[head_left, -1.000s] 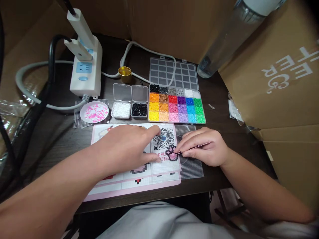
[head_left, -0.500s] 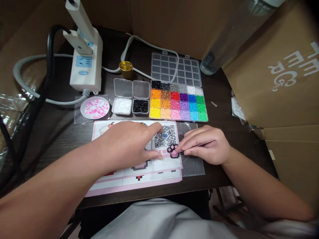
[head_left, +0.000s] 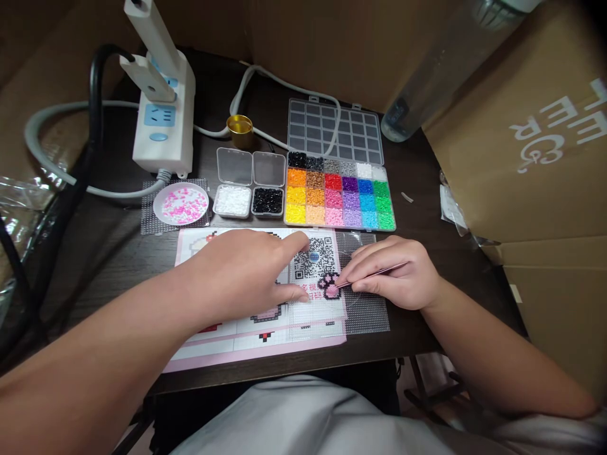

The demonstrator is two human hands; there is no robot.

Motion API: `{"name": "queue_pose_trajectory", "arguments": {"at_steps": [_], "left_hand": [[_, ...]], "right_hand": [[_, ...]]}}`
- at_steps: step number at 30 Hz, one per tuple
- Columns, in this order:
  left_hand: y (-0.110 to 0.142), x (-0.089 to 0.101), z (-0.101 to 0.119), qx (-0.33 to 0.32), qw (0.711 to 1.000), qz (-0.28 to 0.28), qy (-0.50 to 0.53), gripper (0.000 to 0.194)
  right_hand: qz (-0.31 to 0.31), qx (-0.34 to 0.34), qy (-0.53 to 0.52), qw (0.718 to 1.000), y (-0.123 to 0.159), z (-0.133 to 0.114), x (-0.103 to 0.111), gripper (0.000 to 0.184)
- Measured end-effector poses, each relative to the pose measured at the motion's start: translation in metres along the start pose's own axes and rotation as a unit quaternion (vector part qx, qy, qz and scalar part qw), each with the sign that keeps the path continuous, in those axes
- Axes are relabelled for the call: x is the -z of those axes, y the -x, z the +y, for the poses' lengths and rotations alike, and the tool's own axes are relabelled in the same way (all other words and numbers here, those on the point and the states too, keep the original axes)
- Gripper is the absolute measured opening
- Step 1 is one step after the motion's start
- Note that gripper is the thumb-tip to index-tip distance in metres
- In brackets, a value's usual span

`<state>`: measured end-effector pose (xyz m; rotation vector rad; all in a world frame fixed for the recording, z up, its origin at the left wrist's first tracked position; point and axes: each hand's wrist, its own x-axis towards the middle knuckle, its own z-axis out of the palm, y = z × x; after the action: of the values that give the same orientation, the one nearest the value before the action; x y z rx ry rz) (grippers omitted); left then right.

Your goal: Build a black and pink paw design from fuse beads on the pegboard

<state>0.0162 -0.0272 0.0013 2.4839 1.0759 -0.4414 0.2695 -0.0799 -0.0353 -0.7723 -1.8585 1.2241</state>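
Pinched in my right hand (head_left: 396,272) is a thin pair of tweezers (head_left: 379,272), its tips at the right edge of a small paw of black and pink beads (head_left: 329,287). The paw lies on a clear pegboard (head_left: 365,309) that overlaps a printed pattern sheet (head_left: 265,340). My left hand (head_left: 256,272) rests over the sheet and the board's left part, thumb and forefinger spread apart, holding nothing. It hides some of the printed pictures. A QR code (head_left: 313,258) shows through above the paw.
Behind the sheet stand a sorted bead box (head_left: 341,196), small cases of white beads (head_left: 232,201) and black beads (head_left: 267,201), and a dish of pink and white beads (head_left: 181,204). A power strip (head_left: 164,139), gold cup (head_left: 240,131), bottle (head_left: 427,82) and cardboard (head_left: 535,208) surround them.
The tweezer tips have shifted slightly up and right, from over the pink pad to the paw's right edge. My left hand has stayed in place.
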Motion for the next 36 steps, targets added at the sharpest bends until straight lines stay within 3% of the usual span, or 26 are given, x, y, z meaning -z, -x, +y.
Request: {"name": "queue_pose_trajectory", "arguments": {"at_steps": [14, 27, 30, 36], "left_hand": [[-0.0004, -0.0005, -0.0005, 0.009, 1.000, 0.003, 0.026, 0.068], [0.0006, 0.0004, 0.0006, 0.006, 1.000, -0.011, -0.020, 0.070], [0.0003, 0.0001, -0.0003, 0.002, 1.000, -0.010, -0.018, 0.070], [0.0009, 0.0005, -0.0018, 0.003, 1.000, -0.008, -0.018, 0.066]], "right_hand": [[0.007, -0.006, 0.009, 1.000, -0.0013, -0.0013, -0.0008, 0.011], [0.027, -0.005, 0.003, 1.000, -0.0020, -0.0036, 0.0010, 0.011], [0.065, -0.010, -0.008, 0.998, -0.0001, -0.0047, 0.0031, 0.011], [0.237, -0.086, 0.031, 0.967, 0.0042, 0.0003, 0.0065, 0.008]]}}
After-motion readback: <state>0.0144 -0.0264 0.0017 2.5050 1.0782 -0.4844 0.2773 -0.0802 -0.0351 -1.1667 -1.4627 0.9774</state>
